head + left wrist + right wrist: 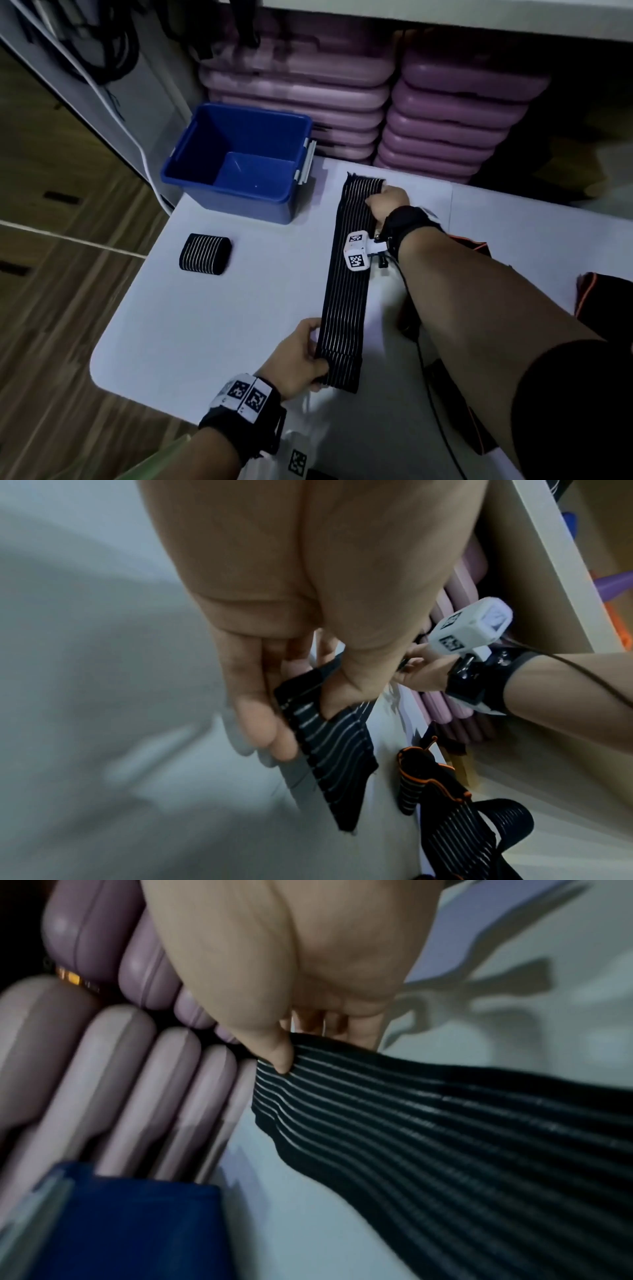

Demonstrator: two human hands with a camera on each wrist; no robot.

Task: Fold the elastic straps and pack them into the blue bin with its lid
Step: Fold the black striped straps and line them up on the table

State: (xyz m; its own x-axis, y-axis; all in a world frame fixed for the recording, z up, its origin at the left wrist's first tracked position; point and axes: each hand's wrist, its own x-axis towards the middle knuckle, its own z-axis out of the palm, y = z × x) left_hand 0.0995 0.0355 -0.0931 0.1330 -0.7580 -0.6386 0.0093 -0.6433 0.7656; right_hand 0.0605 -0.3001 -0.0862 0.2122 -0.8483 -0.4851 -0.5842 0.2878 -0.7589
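Observation:
A long black elastic strap with white stripes [351, 274] lies stretched along the white table [212, 325]. My left hand [301, 356] pinches its near end [329, 739] between thumb and fingers. My right hand [387, 204] pinches the far end [377, 1102], thumb on top. A folded striped strap [205, 254] sits on the table to the left. The open blue bin [239, 161] stands at the table's far left with nothing inside; its lid is not in view.
More black straps with orange trim [445, 804] lie at the table's right edge [599, 298]. Stacked purple cases [445, 113] stand behind the table under a shelf. A cable [428, 377] runs along my right forearm. Wood floor lies to the left.

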